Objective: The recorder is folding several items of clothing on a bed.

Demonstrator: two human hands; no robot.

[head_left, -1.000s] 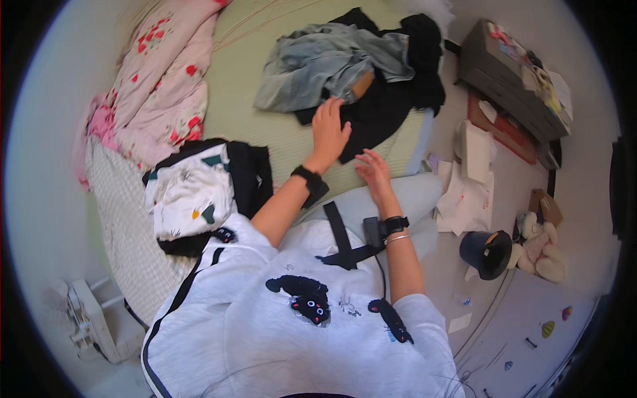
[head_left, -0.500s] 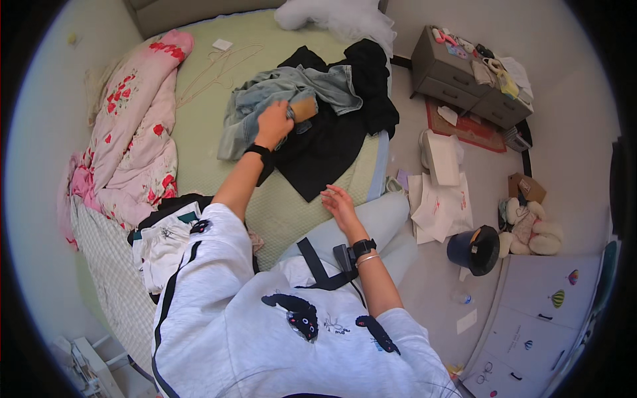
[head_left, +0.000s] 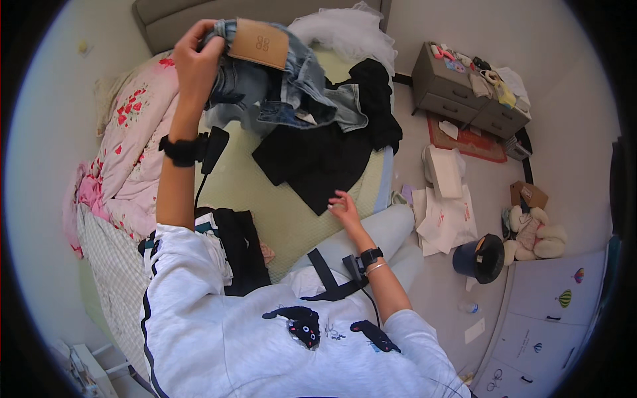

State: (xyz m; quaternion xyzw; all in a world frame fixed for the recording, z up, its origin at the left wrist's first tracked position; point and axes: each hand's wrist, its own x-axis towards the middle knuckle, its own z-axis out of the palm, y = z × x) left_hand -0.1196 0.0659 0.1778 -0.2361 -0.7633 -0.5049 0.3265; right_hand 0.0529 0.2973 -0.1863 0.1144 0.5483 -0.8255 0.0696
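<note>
My left hand [head_left: 199, 63] is raised over the bed, closed on the waistband of a pair of blue jeans [head_left: 249, 83]. A tan patch [head_left: 260, 43] shows on the waistband beside my fingers. The jeans hang in loose folds, and a paler leg trails onto the dark pile. Black clothing [head_left: 325, 162] lies spread on the bed under and beside them. My right hand [head_left: 344, 209] is just off the lower corner of that black clothing, its fingers apart and holding nothing.
A floral quilt [head_left: 126, 159] lies along the bed's left side. Folded black and white clothes [head_left: 229, 255] sit by my left elbow. White tulle [head_left: 352, 33] is heaped at the headboard. To the right stand a drawer unit [head_left: 451, 93], paper bags [head_left: 444, 219] and a bin [head_left: 468, 259].
My left hand has lifted the jeans off the bed by the waistband, moving up and to the left. My right hand has barely moved.
</note>
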